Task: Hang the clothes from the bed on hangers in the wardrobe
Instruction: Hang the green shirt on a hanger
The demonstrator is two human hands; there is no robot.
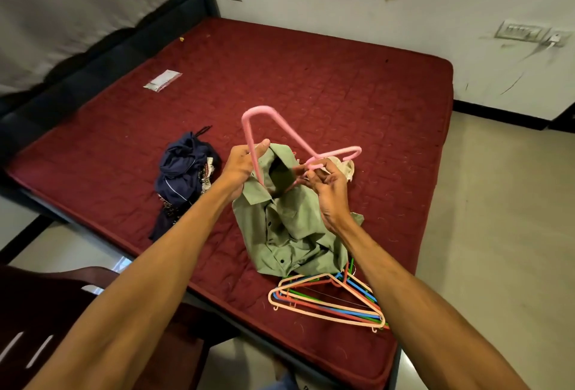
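- Shirt (pixel 289 234): green, collar raised, tail resting on bed (pixel 311 78) beside spare hangers (pixel 334 280).
- Left grip (pixel 239 168): clasps pink hanger (pixel 261 108) and collar.
- Right grip (pixel 329 190): pinches pink hanger near its hook.

The hanger's (pixel 294 133) lower end is hidden inside the shirt (pixel 289 227) (at the collar); the chair (pixel 46 312) is cut off at the left edge.

Quilted cloth mattress (pixel 311 78) (plastic hangers (pixel 329 302))
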